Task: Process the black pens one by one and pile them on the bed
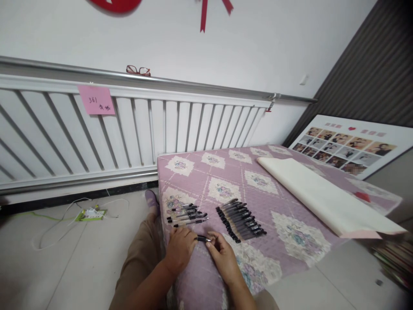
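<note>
Fingers of the left hand (181, 246) and of the right hand (224, 255) grasp together one dark pen (202, 238), in the head view. Near them, on the flowered cloth (197, 183), lie loose pens (190, 223) and a neat row of pens (242, 220).

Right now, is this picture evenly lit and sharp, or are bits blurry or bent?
In the head view, lighting is soft but dims to near-black at upper right; the white ribbed radiator fans outward towards its top, probably from a wide, downward-tilted lens; the stack of thin items at lower right is smeared; the black-and-clear pens keep clearer outlines.
</note>
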`<state>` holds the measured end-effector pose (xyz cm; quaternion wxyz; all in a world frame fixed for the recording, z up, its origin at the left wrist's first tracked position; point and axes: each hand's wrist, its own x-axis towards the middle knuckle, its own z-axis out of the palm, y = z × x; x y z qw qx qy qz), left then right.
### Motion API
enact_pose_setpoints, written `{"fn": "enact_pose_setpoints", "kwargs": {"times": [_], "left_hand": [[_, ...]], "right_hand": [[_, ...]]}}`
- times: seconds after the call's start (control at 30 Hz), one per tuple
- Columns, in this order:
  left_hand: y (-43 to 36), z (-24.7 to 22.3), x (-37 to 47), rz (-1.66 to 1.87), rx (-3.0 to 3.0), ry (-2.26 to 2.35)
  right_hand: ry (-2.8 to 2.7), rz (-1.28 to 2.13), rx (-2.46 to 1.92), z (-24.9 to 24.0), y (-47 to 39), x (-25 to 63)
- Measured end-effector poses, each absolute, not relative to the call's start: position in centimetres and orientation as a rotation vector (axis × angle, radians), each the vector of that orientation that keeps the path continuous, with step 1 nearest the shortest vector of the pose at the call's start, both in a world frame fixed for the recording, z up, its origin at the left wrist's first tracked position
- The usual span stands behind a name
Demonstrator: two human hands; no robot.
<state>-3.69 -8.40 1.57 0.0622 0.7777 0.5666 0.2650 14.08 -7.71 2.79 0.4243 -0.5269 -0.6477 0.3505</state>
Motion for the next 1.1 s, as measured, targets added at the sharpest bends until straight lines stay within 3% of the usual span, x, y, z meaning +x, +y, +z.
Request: {"fn": "enact_pose_setpoints", "kwargs": {"times": [0.5,0.8,1.1], "left_hand": [[-8.53,1.78,-3.82,0.841,2.323,1.681],[-8.5,1.7,-3.78,0.842,2.327,1.689],[-8.52,1.87,-3.8,0.838,2.318,1.687]], "right_hand": [[-1.836,0.665,-1.364,2.75,-7.75,13.61],[-1.731,0.824,-1.315,2.59,-7.85,13.84],[-1.788,0.752,-1.358,2.56,-7.71,13.67]]}}
